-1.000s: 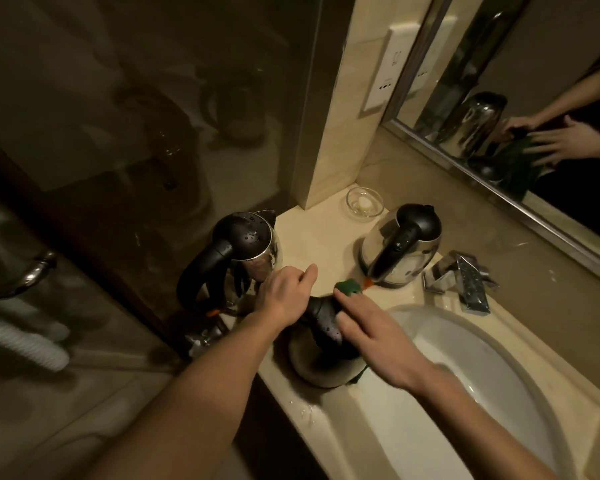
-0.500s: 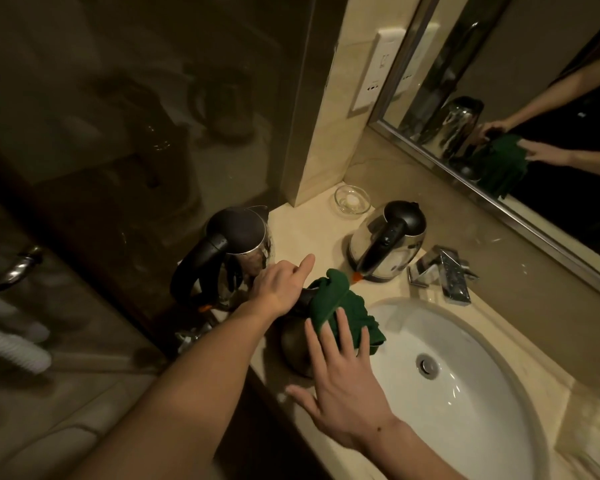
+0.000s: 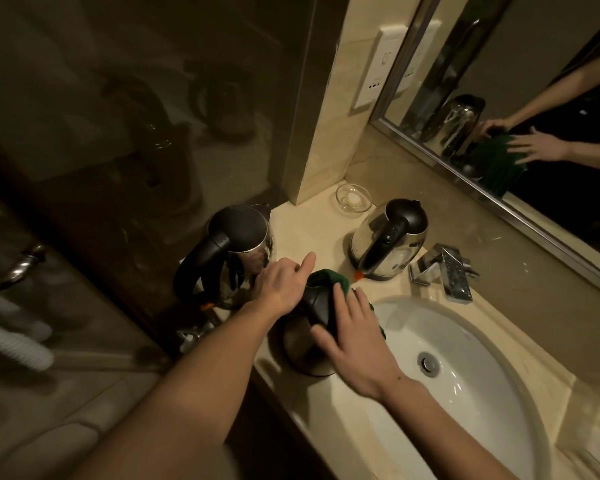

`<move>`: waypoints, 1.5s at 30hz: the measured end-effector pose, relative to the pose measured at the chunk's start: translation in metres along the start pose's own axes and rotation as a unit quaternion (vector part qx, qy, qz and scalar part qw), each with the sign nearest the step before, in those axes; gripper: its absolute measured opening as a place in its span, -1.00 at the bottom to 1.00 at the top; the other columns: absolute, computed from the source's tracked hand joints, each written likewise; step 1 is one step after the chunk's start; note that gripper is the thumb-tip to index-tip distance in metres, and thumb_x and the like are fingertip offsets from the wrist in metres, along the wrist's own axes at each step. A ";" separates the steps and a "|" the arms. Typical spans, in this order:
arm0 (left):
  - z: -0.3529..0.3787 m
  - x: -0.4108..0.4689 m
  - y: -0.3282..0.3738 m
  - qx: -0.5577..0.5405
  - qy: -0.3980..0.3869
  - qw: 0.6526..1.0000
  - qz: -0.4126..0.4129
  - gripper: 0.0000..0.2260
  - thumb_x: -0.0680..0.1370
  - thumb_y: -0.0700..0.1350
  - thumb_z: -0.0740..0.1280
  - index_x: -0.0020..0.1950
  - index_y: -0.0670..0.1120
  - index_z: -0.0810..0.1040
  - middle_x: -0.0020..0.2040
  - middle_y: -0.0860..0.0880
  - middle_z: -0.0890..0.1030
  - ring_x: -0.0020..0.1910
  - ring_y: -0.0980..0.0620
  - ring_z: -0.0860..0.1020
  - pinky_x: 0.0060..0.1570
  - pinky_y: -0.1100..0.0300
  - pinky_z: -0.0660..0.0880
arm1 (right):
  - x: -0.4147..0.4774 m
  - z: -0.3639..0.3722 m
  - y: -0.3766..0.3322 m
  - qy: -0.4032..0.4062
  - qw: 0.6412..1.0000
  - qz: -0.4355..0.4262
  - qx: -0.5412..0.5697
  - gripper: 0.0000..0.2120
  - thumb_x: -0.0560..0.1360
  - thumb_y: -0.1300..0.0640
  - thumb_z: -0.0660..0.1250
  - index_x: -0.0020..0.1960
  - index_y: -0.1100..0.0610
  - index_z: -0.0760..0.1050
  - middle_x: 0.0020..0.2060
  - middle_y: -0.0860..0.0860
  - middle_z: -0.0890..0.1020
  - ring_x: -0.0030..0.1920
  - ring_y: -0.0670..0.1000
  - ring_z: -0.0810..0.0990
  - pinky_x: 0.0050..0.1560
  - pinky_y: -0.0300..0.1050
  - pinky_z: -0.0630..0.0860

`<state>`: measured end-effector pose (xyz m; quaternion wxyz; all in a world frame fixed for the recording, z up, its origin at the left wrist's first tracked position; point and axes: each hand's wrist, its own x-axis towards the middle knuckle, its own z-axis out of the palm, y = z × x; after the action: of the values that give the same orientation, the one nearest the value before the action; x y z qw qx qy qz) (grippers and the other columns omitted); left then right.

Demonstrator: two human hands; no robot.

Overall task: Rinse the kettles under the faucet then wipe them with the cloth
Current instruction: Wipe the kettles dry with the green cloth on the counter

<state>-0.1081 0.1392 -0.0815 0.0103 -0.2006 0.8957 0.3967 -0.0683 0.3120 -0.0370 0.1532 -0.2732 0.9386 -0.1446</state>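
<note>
Three steel kettles with black lids and handles stand on the beige counter. The nearest kettle [image 3: 300, 351] sits at the counter's front edge, left of the sink. My left hand [image 3: 283, 284] grips its black handle top, forefinger stretched out. My right hand [image 3: 352, 336] lies flat with spread fingers, pressing a green cloth [image 3: 329, 277] against the kettle's right side; most of the cloth is hidden under the hand. A second kettle [image 3: 238, 247] stands at the left edge, a third kettle [image 3: 388, 237] next to the faucet [image 3: 444, 271].
A white oval sink [image 3: 465, 393] with a metal drain fills the counter's right part. A small glass dish [image 3: 354, 197] stands in the back corner. A mirror [image 3: 534, 116] runs along the back wall, a dark glass partition rises on the left, and a wall socket [image 3: 378, 67] sits beside the mirror.
My right hand slid forward over the kettle, covering most of the green cloth that was bunched in plain sight half a second ago. My left hand has kept its hold on the handle.
</note>
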 end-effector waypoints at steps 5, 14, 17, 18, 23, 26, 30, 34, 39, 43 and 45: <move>0.000 -0.001 0.001 -0.012 0.019 1.000 0.007 -0.41 0.64 0.24 0.08 -0.47 -0.10 0.32 -0.29 -0.19 0.48 -0.11 -0.27 0.53 -0.17 0.02 0.31 | 0.025 -0.035 0.045 -0.057 0.895 0.183 0.403 -0.31 0.55 -0.33 -0.12 0.31 0.11 0.48 0.28 0.05 0.55 0.23 -0.01 0.50 0.34 -0.04 0.29; -0.001 -0.007 0.004 -0.045 0.033 0.998 -0.010 -0.41 0.64 0.22 0.09 -0.47 -0.12 0.32 -0.37 -0.13 0.43 -0.19 -0.24 0.52 -0.22 0.00 0.32 | -0.014 0.025 0.078 0.012 0.620 0.317 0.718 -0.17 0.54 -0.39 -0.09 0.35 0.30 0.41 0.38 0.39 0.34 0.27 0.29 0.44 0.33 0.16 0.35; 0.000 -0.010 0.007 -0.058 0.049 0.997 -0.030 -0.41 0.64 0.24 0.07 -0.46 -0.12 0.34 -0.32 -0.16 0.50 -0.15 -0.22 0.54 -0.21 0.00 0.34 | -0.027 0.039 0.050 0.075 0.569 0.321 0.754 -0.28 0.60 -0.30 -0.07 0.48 0.23 0.28 0.39 0.13 0.44 0.33 0.15 0.43 0.26 0.11 0.39; 0.002 -0.012 0.008 -0.061 0.060 0.996 -0.041 -0.42 0.64 0.24 0.07 -0.44 -0.11 0.36 -0.28 -0.17 0.53 -0.12 -0.21 0.55 -0.18 0.01 0.36 | -0.030 0.043 0.041 0.099 0.555 0.322 0.761 -0.30 0.61 -0.28 -0.05 0.51 0.21 0.25 0.40 0.10 0.42 0.37 0.13 0.40 0.27 0.11 0.37; 0.008 -0.027 0.014 -0.112 0.144 0.977 -0.109 -0.41 0.66 0.19 0.07 -0.27 -0.22 0.60 -0.10 -0.28 0.65 0.03 -0.26 0.58 0.02 -0.02 0.44 | -0.026 0.059 0.008 0.133 0.509 0.343 0.779 -0.33 0.58 -0.28 0.07 0.53 0.12 0.21 0.44 0.09 0.39 0.41 0.12 0.38 0.31 0.10 0.37; 0.013 -0.035 0.021 -0.137 0.194 0.956 -0.172 -0.42 0.66 0.17 0.06 -0.08 -0.26 0.65 0.03 -0.32 0.63 0.12 -0.28 0.55 0.00 0.02 0.40 | -0.015 0.055 -0.005 0.121 0.482 0.330 0.802 -0.36 0.59 -0.25 0.09 0.53 0.10 0.21 0.44 0.07 0.39 0.44 0.12 0.34 0.29 0.08 0.34; 0.022 -0.040 0.026 -0.155 0.229 0.930 -0.241 -0.44 0.66 0.17 0.03 0.13 -0.21 0.66 0.14 -0.30 0.62 0.21 -0.28 0.52 0.15 -0.05 0.42 | 0.002 0.055 -0.013 0.109 0.437 0.314 0.836 -0.32 0.56 -0.24 0.16 0.56 0.09 0.17 0.49 0.10 0.33 0.48 0.17 0.27 0.43 0.21 0.21; 0.022 -0.038 0.029 -0.148 0.229 0.924 -0.267 -0.44 0.67 0.17 0.01 0.20 -0.17 0.65 0.18 -0.28 0.62 0.23 -0.28 0.52 0.18 -0.02 0.40 | 0.019 0.050 -0.009 0.095 0.424 0.300 0.849 -0.34 0.56 -0.24 0.18 0.55 0.06 0.19 0.47 0.10 0.35 0.46 0.19 0.31 0.43 0.25 0.25; 0.020 -0.025 0.039 -0.164 0.211 0.922 -0.279 -0.42 0.67 0.20 -0.02 0.23 -0.15 0.64 0.22 -0.24 0.61 0.25 -0.24 0.51 0.25 -0.01 0.35 | 0.045 0.033 -0.006 0.083 0.430 0.307 0.845 -0.29 0.53 -0.27 0.21 0.55 0.06 0.18 0.47 0.10 0.35 0.49 0.16 0.25 0.45 0.23 0.22; 0.023 -0.008 0.047 -0.167 0.182 0.921 -0.301 -0.36 0.63 0.29 -0.05 0.27 -0.12 0.61 0.23 -0.23 0.60 0.25 -0.25 0.52 0.26 -0.04 0.38 | 0.068 0.015 -0.001 0.078 0.438 0.326 0.834 -0.29 0.53 -0.28 0.21 0.54 0.11 0.22 0.46 0.10 0.37 0.50 0.12 0.25 0.46 0.17 0.23; 0.023 -0.001 0.054 -0.164 0.182 0.921 -0.303 -0.36 0.64 0.28 -0.05 0.27 -0.14 0.60 0.22 -0.23 0.60 0.23 -0.25 0.53 0.21 -0.02 0.39 | 0.076 0.008 0.003 0.073 0.455 0.321 0.827 -0.29 0.54 -0.27 0.19 0.54 0.11 0.20 0.47 0.09 0.35 0.51 0.12 0.22 0.47 0.14 0.22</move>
<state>-0.1303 0.1880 -0.0591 -0.0664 -0.5296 0.7012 0.4727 -0.1273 0.2706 -0.0612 0.2740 0.3142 0.4067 -0.8129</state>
